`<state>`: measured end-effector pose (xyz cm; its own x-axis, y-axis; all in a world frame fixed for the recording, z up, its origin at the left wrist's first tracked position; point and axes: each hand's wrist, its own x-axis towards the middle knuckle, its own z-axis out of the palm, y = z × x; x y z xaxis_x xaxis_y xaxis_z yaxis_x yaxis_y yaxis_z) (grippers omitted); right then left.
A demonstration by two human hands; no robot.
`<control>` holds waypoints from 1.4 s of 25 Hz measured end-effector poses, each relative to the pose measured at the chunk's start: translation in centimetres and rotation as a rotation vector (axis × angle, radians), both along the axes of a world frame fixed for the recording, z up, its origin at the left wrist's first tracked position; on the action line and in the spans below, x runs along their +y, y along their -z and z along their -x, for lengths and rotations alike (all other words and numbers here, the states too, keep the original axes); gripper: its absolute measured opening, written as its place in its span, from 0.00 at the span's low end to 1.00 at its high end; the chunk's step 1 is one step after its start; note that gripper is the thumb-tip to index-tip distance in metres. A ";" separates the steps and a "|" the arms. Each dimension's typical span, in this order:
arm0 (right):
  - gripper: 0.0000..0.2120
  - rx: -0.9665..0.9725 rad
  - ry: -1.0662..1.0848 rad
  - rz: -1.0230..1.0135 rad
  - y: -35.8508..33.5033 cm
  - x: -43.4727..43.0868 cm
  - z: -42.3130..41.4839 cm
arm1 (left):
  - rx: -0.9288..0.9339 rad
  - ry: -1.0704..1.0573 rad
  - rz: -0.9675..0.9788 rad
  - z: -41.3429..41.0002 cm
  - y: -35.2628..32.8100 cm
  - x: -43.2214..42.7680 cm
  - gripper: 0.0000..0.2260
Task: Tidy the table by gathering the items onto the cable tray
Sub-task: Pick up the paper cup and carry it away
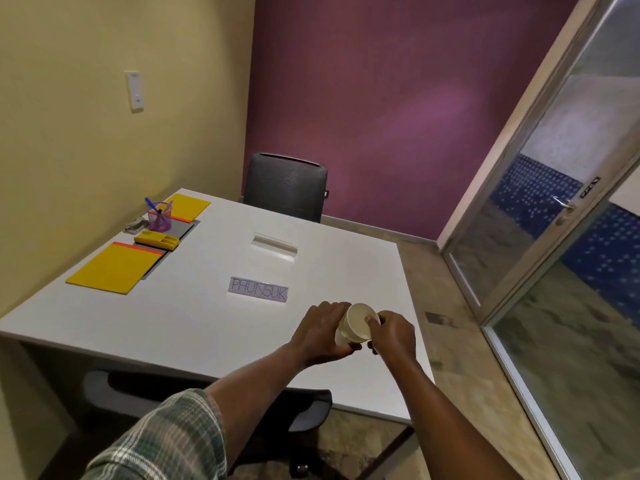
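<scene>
Head view, nearest first: a plaid sleeve (166,441) leads to the left hand (322,332), whose fingers curl around the body of a paper cup (356,322). The right hand (393,336) pinches the rim, thumb inside the mouth. The cup is tipped with its opening toward the camera, held above the near right part of the counter (194,327); whether it is one cup or two nested I cannot tell.

Beyond it a name card (258,289) lies flat, then a clear stand (275,244). Well apart, along the left wall side, is the grey cable tray (187,228), carrying a yellow punch (156,240) and a purple pen holder (160,216). Two yellow folders (116,266) overlap its ends.

The risks, as I judge them:
- A tight two-handed squeeze could crush the thin paper wall.
- The cup could slip if one hand lets go before the other has it firmly.
- The tray is crowded, so setting the cup down carelessly could topple the pen holder or leave the cup perched on a folder edge.
</scene>
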<state>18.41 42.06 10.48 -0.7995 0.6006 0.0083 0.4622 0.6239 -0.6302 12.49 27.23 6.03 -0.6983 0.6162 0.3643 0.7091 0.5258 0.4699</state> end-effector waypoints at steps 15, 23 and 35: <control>0.09 -0.084 -0.133 0.117 6.5 12.9 5.2 | -0.507 -0.372 0.254 6.0 11.6 8.6 0.26; 0.08 -0.192 -0.177 0.128 9.1 19.5 6.2 | -0.680 -0.498 0.331 6.7 15.1 10.8 0.32; 0.10 -0.281 -0.445 0.050 9.5 28.7 8.3 | -0.316 -0.750 0.599 4.7 15.3 17.4 0.47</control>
<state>10.08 70.72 0.98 -0.9445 0.1972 -0.2626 0.3150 0.7706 -0.5541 7.79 44.58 -9.22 -0.9916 -0.0009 -0.1295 -0.0128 0.9957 0.0916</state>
